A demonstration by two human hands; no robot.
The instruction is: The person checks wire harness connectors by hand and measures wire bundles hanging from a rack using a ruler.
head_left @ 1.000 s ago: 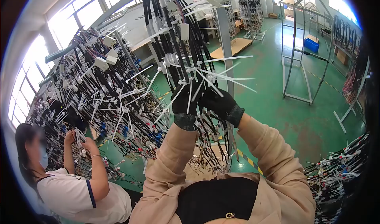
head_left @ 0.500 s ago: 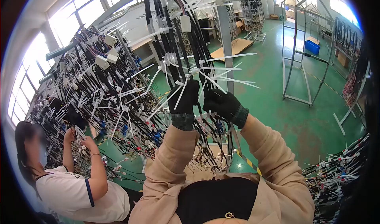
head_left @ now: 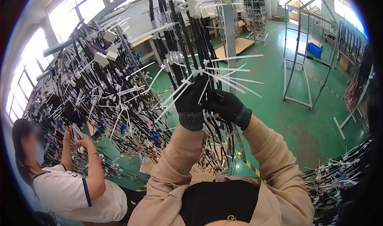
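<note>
Gap narrowed: left hand [head_left: 191, 96] and right hand [head_left: 228, 106] now meet, fingers curled — on what, I cannot tell — at hanging cables [head_left: 202, 46] below white ties [head_left: 235, 58], seemingly working one spot.

Counting now: 2 gloved hands [head_left: 190, 101] [head_left: 229, 107] at the dial's centre, 1 blue bin [head_left: 314, 49] at 2 o'clock, and 1 co-worker [head_left: 72, 194] over at 8 o'clock!
</note>
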